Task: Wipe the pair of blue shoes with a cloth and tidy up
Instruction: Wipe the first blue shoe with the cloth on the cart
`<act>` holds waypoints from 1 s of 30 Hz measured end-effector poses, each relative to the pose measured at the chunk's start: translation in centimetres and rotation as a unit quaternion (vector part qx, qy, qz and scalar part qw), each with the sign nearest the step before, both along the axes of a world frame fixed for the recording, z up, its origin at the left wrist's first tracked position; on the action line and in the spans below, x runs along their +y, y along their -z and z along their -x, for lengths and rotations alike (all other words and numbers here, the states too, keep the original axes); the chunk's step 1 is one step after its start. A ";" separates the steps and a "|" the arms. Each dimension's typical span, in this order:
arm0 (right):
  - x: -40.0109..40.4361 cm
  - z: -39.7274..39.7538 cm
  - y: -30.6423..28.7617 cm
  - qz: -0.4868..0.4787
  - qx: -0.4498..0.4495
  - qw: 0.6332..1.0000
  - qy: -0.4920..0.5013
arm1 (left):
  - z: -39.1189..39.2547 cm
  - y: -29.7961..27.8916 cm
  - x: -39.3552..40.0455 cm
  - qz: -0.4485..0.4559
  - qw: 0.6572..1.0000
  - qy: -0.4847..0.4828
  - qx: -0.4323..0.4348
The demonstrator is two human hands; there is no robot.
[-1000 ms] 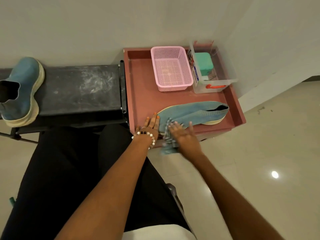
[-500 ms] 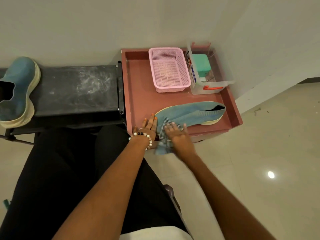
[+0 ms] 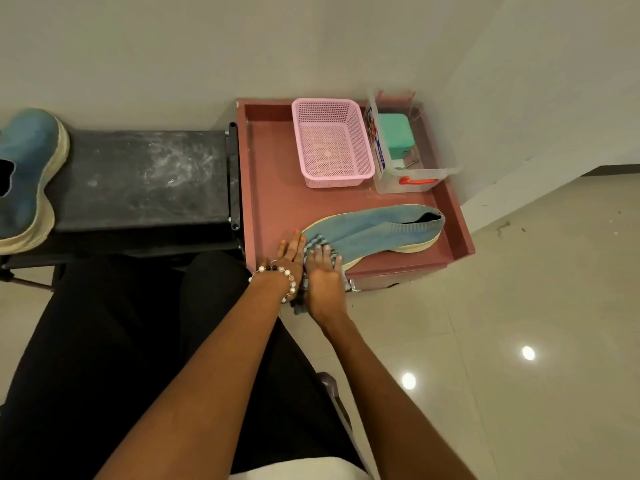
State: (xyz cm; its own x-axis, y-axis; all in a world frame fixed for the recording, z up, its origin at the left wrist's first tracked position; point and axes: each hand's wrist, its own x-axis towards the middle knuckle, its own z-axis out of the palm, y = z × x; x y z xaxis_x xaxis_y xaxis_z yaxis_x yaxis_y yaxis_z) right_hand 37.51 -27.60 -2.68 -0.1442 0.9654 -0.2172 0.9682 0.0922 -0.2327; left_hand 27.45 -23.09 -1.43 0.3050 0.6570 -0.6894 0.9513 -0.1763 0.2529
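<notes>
Pressing striped grey-blue cloth (image 3: pixel 317 245) onto blue knit shoe (image 3: pixel 374 230) toe, both hands flat, fingers straight; shoe could skid off tray edge.

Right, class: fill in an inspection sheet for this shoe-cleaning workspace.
Surface: red tray, dark bench beside it.
Job's things: blue shoe lying in tray; second shoe on bench; cloth on first shoe's toe.
Clutter: pink basket, clear box holding green item.
Hands: right hand presses cloth; left hand flat by toe.
Cables: nothing seen.
Surroundings: white walls, tiled floor.
</notes>
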 end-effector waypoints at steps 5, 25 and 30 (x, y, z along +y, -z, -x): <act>-0.1 -5.5 -0.8 -0.009 0.083 0.986 -0.143 | -0.3 -1.0 0.0 -0.004 1.000 0.021 0.017; -1.3 -0.3 0.6 -0.062 0.085 0.994 0.041 | 0.2 -0.6 -0.1 -0.002 0.999 0.039 0.015; -0.5 -6.4 -1.6 0.011 0.132 0.983 -0.128 | 0.1 -1.5 -0.3 -0.009 0.998 0.057 0.025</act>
